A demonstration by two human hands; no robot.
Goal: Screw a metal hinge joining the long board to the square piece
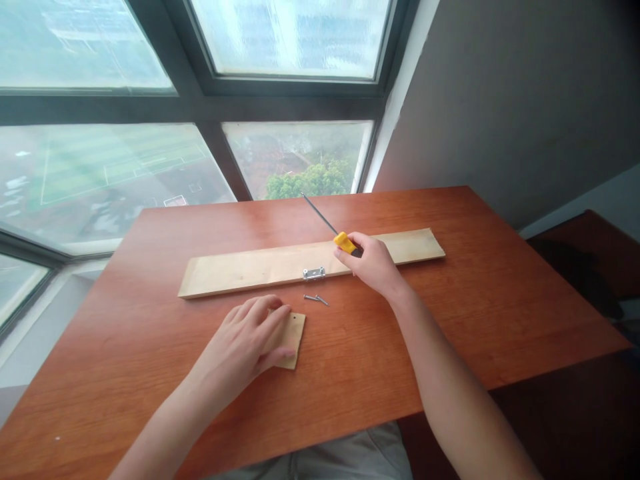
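My right hand (373, 263) is closed round a screwdriver (344, 241) with a yellow handle; its thin metal shaft points up and away to the left, above a long pale wooden board (240, 270) lying across the table. My left hand (247, 340) rests flat, fingers spread, on a small square wooden piece (294, 340) with a hole near its corner. A small metal hinge (314, 273) sits at the board's near edge. Two loose screws (316, 299) lie on the table between the board and the small piece.
The reddish-brown wooden table (500, 300) stands against large windows (150, 160) at the back, with a grey wall to the right. A dark chair or bench (585, 267) is beyond the table's right edge. My lap shows below the near edge.
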